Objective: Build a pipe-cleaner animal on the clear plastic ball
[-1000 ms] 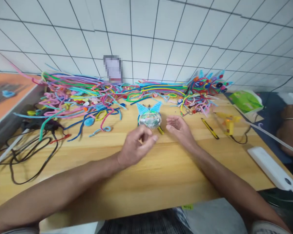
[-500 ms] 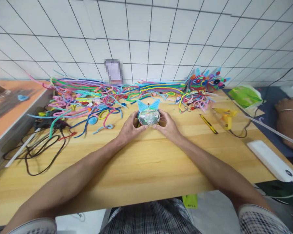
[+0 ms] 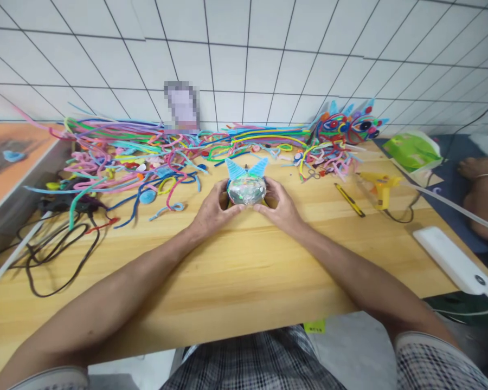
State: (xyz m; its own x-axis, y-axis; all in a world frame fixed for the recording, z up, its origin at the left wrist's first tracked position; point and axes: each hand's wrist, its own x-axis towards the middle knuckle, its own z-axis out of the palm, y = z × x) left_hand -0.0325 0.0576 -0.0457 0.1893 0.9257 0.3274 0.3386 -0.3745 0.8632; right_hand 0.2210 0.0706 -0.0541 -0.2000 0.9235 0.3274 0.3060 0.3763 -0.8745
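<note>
A clear, shiny, rounded craft piece (image 3: pixel 247 190) that looks like plastic, with two pointed blue fuzzy ears on top, rests at the middle of the table. My left hand (image 3: pixel 212 211) grips its left side, the thumb along the lower front edge. On the opposite side my right hand (image 3: pixel 283 208) is closed around it in the same way. The back of the piece and most of my fingertips are hidden behind it.
Colourful pipe cleaners (image 3: pixel 117 157) pile along the wall. Two finished-looking craft heads (image 3: pixel 345 127), scissors (image 3: pixel 311 174), a yellow utility knife (image 3: pixel 348 199), a yellow glue gun (image 3: pixel 381 188) and a white power strip (image 3: pixel 451 257) lie right. Black cables (image 3: pixel 61 254) sit left. Another person's arm (image 3: pixel 482 195) shows far right.
The view has tilted and shifted slightly, so the table things appear a little higher or further out. Both hands keep their hold on the craft piece, which looks much the same.
</note>
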